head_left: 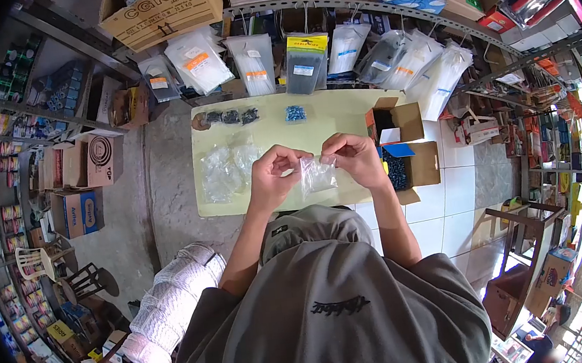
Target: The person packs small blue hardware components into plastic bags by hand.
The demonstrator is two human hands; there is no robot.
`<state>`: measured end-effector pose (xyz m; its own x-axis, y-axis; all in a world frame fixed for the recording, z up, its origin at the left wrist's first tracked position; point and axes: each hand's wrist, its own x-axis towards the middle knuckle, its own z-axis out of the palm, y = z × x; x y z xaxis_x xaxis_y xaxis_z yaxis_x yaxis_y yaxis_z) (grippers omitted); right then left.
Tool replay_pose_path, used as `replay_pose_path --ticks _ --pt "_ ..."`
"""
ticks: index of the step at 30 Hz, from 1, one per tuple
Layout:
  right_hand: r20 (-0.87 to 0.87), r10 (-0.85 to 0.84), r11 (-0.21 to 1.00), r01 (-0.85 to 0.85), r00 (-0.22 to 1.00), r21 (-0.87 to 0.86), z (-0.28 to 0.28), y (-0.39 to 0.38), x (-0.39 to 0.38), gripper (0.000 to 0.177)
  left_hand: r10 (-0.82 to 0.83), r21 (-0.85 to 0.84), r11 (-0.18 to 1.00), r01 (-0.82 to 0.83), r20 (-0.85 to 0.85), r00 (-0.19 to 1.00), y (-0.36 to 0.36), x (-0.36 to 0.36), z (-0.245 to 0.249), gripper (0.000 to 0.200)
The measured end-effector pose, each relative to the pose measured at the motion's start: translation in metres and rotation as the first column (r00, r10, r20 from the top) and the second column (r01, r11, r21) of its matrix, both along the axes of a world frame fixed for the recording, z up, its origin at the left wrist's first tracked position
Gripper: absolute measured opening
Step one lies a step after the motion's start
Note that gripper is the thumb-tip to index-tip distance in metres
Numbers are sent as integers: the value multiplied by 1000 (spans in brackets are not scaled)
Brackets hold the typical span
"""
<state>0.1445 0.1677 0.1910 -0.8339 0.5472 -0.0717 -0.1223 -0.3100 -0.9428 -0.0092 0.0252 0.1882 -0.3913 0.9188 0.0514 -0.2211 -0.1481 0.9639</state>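
A clear plastic bag (317, 176) hangs between my two hands above the near edge of the pale yellow table (278, 122). My left hand (277, 174) pinches its upper left corner, while the fingers of my right hand (354, 158) are closed on the upper right. No contents show inside the bag. To the left of my left hand lies a heap of clear plastic bags (226, 170). Beside my right hand stands an open cardboard box (423, 165) holding small dark pieces, with a blue flap. Farther back sits a small bag of blue pieces (295, 114).
Several small packs of dark pieces (231, 117) line the table's back left. Another open box (405, 121) stands at its right end. Packs of cable ties (306, 63) hang from the shelf behind. A white wrapped roll (176, 300) lies on the floor at left.
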Motion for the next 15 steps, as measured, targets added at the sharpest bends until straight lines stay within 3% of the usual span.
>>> replay_pose_path --ticks 3,5,7,9,10,11,13,15 --pt "-31 -31 999 32 999 18 -3 1 1 11 119 -5 993 -119 37 992 1 4 2 20" --pt "-34 -77 997 78 996 27 0 6 6 11 284 -6 958 -286 120 951 -1 1 0 19" --pt "-39 -121 992 122 992 36 6 12 11 11 324 5 946 -325 66 944 -4 -17 -1 19" --pt "51 -110 984 102 993 143 13 13 13 10 285 -98 957 -273 144 948 -5 -25 12 26" --pt "62 -73 982 61 995 177 16 12 11 11 160 -82 986 -145 238 958 -1 -22 21 38" --pt "63 -72 982 60 995 177 19 9 9 11 161 -82 986 -146 239 958 3 -16 22 38" --pt "107 -17 974 -7 994 228 25 3 2 12 -114 -112 985 132 154 981 10 -4 23 42" --pt "112 10 963 -39 994 267 27 2 1 20 -134 -194 968 162 151 980 11 1 22 36"
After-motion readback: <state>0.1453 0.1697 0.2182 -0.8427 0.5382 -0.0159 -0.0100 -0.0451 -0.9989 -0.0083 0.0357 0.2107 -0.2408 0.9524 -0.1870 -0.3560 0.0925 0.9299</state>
